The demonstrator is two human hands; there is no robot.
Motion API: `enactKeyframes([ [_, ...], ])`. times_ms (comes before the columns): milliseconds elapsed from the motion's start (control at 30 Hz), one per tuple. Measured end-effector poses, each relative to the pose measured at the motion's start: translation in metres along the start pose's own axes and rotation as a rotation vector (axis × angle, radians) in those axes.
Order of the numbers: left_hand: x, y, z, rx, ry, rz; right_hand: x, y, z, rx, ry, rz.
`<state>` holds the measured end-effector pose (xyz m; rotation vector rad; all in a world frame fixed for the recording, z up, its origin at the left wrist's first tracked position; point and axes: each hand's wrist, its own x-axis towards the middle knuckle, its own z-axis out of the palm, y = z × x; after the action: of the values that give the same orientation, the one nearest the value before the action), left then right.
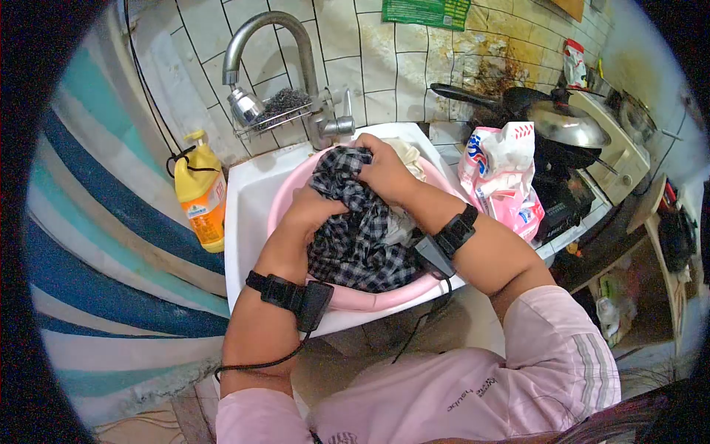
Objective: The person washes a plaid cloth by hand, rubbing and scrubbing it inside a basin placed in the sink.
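Head view: fingers (pixel 369 143) clutching crumpled checked cloth (pixel 359 255), smooth pink basin (pixel 379 300).

Left hand (pixel 313 212): gripping, thumb (pixel 335 208) pointing inward, fingertips hidden
Right hand (pixel 387 170): gripping, slightly farther forward, near the left
Left arm (pixel 255 340): reaching forward
Right arm (pixel 488 255): bent, slanting inward
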<state>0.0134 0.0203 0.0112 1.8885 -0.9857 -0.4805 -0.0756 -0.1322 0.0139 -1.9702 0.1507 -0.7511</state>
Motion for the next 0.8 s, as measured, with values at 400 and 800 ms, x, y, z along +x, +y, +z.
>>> enactKeyframes([
  [400,0.002,0.006,0.007,-0.537,0.129,0.045,-0.005,-0.012,-0.002,0.388,-0.287,0.171],
  [800,-0.005,0.013,0.019,-0.420,-0.036,0.176,-0.012,-0.039,0.001,0.627,-0.058,0.178],
])
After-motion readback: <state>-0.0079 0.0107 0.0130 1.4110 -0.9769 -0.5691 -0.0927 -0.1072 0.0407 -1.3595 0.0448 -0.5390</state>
